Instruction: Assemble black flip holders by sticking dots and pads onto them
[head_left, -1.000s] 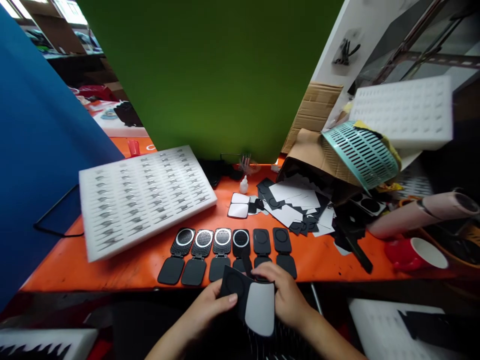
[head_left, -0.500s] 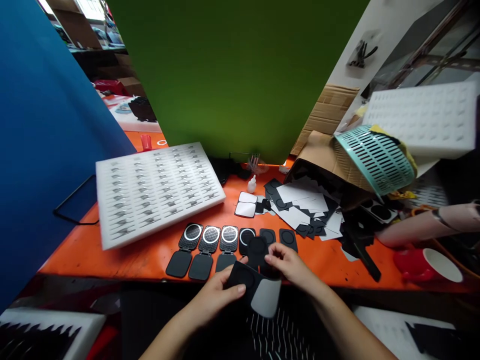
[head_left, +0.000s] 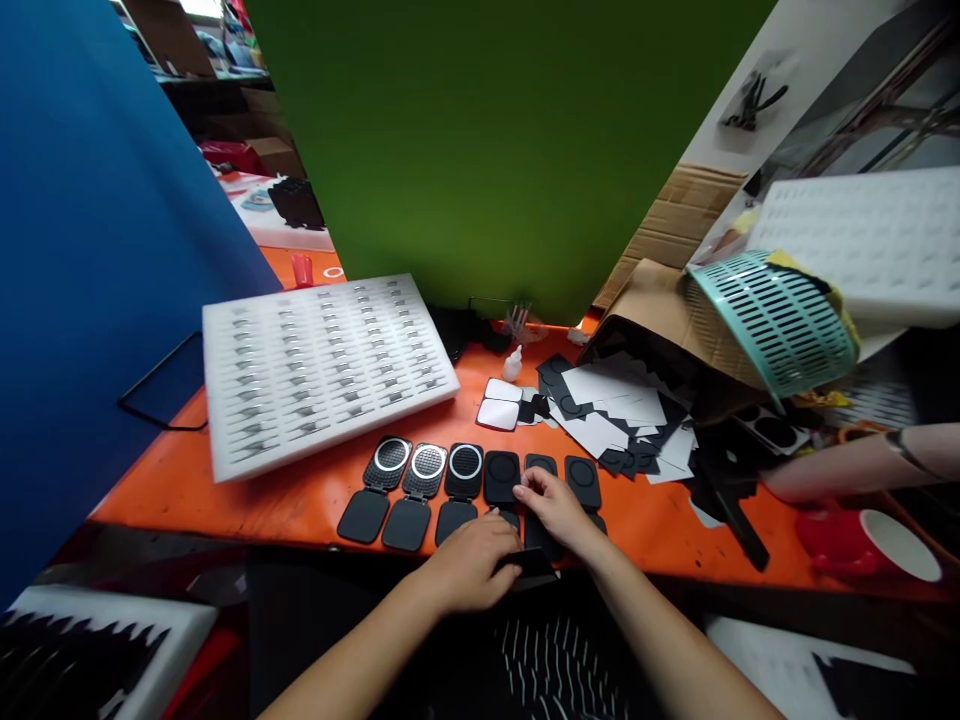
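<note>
A row of black hinged pads lies along the front of the orange table. Three on the left show rings on their upper halves. My right hand has its fingers pressed together at the right edge of a black pad with a faint circle, which lies over the fourth piece. My left hand grips a dark sheet between thumb and fingers, its fingertips near the lower half of that piece. Farther right lies another black pad.
A white foam tray holds rows of metal parts. Behind the pads are white squares and a small bottle. Sheet scraps, a cardboard box, a turquoise basket and a red mug lie right.
The black pad my right hand held has moved down onto the fourth piece, covering its ring. My left hand has turned palm down, and its sheet has tilted. The camera view has shifted slightly.
</note>
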